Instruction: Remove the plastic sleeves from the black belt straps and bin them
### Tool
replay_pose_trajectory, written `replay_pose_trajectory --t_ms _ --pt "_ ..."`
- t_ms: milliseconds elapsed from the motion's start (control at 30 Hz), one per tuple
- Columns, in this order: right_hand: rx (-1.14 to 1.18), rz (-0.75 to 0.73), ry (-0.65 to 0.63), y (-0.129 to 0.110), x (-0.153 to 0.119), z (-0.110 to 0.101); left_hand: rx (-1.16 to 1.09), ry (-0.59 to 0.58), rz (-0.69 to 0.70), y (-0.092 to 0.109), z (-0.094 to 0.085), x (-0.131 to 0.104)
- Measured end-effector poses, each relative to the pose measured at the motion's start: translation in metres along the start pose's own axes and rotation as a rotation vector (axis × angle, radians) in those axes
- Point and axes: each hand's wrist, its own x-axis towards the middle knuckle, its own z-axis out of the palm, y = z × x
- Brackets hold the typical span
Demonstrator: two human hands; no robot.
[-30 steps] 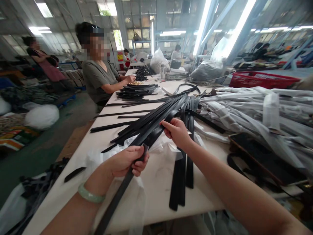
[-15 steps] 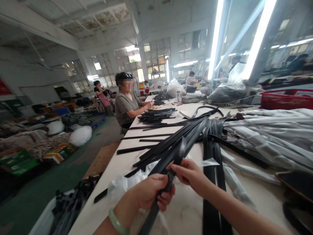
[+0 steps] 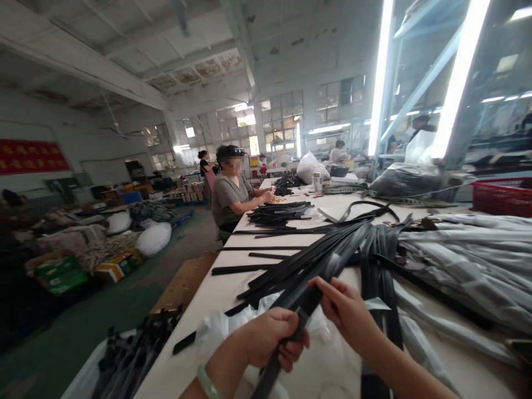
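Note:
A black belt strap (image 3: 308, 303) runs slantwise up from the bottom of the head view, between my hands. My left hand (image 3: 270, 335) is closed around it, thumb on top and fingers curled beneath. Just above, my right hand (image 3: 347, 313) pinches the strap's edge between thumb and fingertips. Beyond both hands a thick bundle of black straps (image 3: 316, 246) lies fanned across the table. Crumpled clear plastic (image 3: 216, 321) sits on the table behind my left hand.
The pale table (image 3: 199, 310) reaches far ahead. White-wrapped straps (image 3: 469, 249) pile up at right, with a red crate (image 3: 502, 197) behind. A bin of black straps (image 3: 128, 354) stands lower left. A co-worker (image 3: 233, 191) sits at the table's left edge.
The whole scene has shifted right and down as my head turned. My right fingertips have slid slightly up along the strap. My left hand keeps its hold.

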Motion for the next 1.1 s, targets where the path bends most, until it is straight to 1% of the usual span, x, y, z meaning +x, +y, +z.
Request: replay_pose_trajectory --t_ms 33,67,100,200,233,267,367,433,533,633,767,833,1000,1100 --pt "0.042 -0.031 0.064 -0.003 0.002 -0.003 0.03 0.015 -0.001 0.002 0.002 0.0" --pt "0.056 -0.057 0.087 -0.006 0.003 -0.006 0.061 0.032 0.004 0.004 0.005 0.0" --pt "0.038 -0.073 0.063 -0.007 0.003 -0.007 0.089 0.048 0.014 0.007 0.007 0.001" --pt "-0.11 -0.067 -0.143 -0.004 -0.001 -0.005 0.171 0.056 0.062 0.018 0.012 0.003" --pt "-0.142 -0.056 -0.195 -0.003 -0.003 -0.003 0.196 0.049 0.074 0.022 0.012 0.004" --pt "-0.148 -0.053 -0.215 -0.003 -0.005 -0.002 0.217 0.041 0.083 0.026 0.012 0.005" --pt "-0.085 -0.109 -0.168 -0.005 -0.003 -0.004 0.232 0.034 0.107 0.036 0.007 0.011" --pt "-0.086 -0.142 -0.145 -0.008 0.002 -0.008 0.222 0.021 0.108 0.04 0.004 0.02" --pt "-0.125 -0.146 -0.118 -0.009 0.01 -0.013 0.217 0.009 0.122 0.042 0.003 0.037" --pt "-0.114 -0.168 -0.08 -0.01 0.018 -0.02 0.213 0.008 0.128 0.042 0.005 0.049" --pt "-0.039 -0.211 0.032 -0.015 0.027 -0.031 0.219 0.003 0.078 0.042 0.007 0.054" --pt "-0.011 -0.212 0.056 -0.016 0.03 -0.034 0.224 0.005 0.064 0.041 0.007 0.055" --pt "-0.042 -0.153 -0.038 -0.008 0.025 -0.031 0.242 0.01 0.06 0.046 0.01 0.06" --pt "-0.103 -0.155 -0.08 -0.003 0.021 -0.027 0.259 0.0 0.04 0.051 0.013 0.059"
